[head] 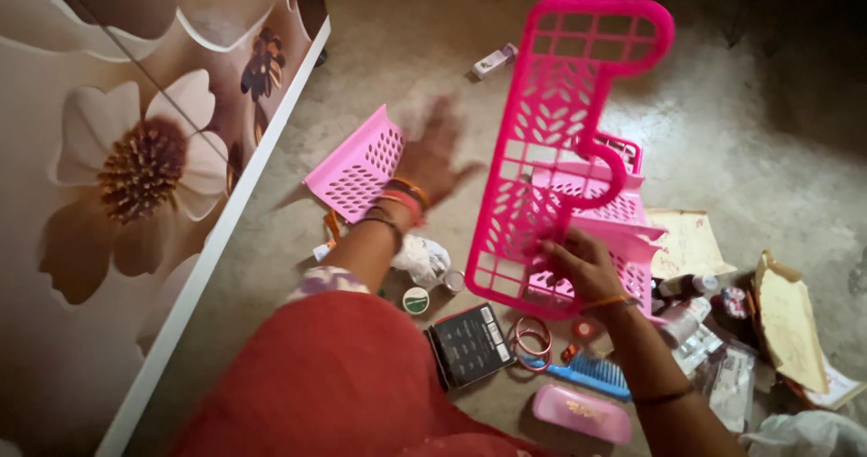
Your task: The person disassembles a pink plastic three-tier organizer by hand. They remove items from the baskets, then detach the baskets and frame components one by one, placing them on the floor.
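Observation:
My right hand [582, 263] grips the lower edge of a bright pink plastic lattice panel [560, 132] with a hooked top, and holds it up tilted above the floor. My left hand [433, 150], with bangles on the wrist, is blurred, fingers spread, empty, reaching out over the floor next to a pale pink perforated shelf piece [357, 163]. Behind the raised panel lie more pink rack parts [614, 209].
A cabinet with a flower print [135, 159] stands at the left. On the floor lie a small box [494, 60], a black calculator [470, 344], bangles [533, 340], a blue comb [591, 376], a pink case [582, 412], bottles, papers [691, 240] and plastic bags.

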